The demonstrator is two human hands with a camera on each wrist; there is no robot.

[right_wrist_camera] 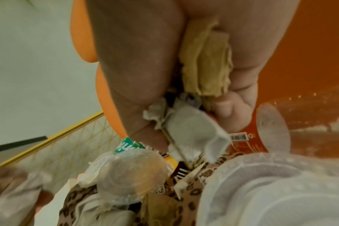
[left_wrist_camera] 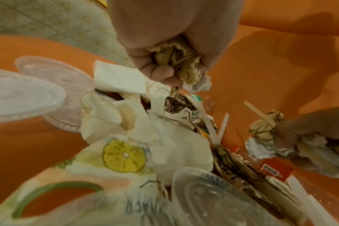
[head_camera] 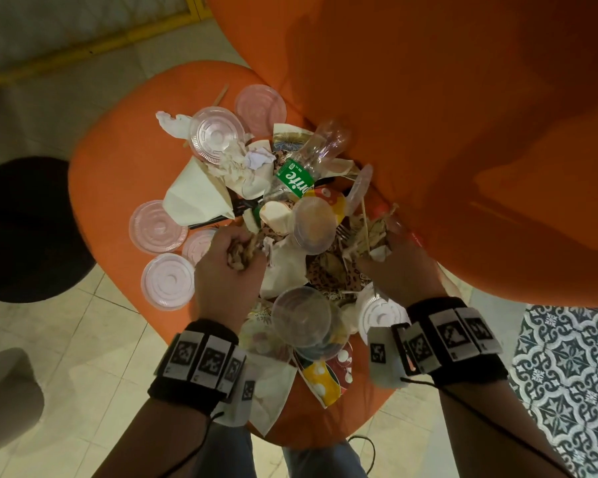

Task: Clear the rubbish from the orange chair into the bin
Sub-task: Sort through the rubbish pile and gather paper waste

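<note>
Rubbish pile [head_camera: 290,236] sits mid-seat on the orange chair [head_camera: 118,174]. Counted 5 flat clear lids on the left side, 2 clear cups, 1 Sprite bottle [head_camera: 301,167], long axis running diagonal, base twd the chair back. Left hand [head_camera: 228,267] fisted round crumpled paper [left_wrist_camera: 180,64]; right hand [head_camera: 401,267] gripping paper + a wooden stick [left_wrist_camera: 259,112], I think. Black round thing [head_camera: 25,229] on floor at left, prob the bin.

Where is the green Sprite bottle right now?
In the head view, the Sprite bottle lies on its side near the top of the rubbish pile on the orange chair, close to the chair's back, beyond both hands.
</note>
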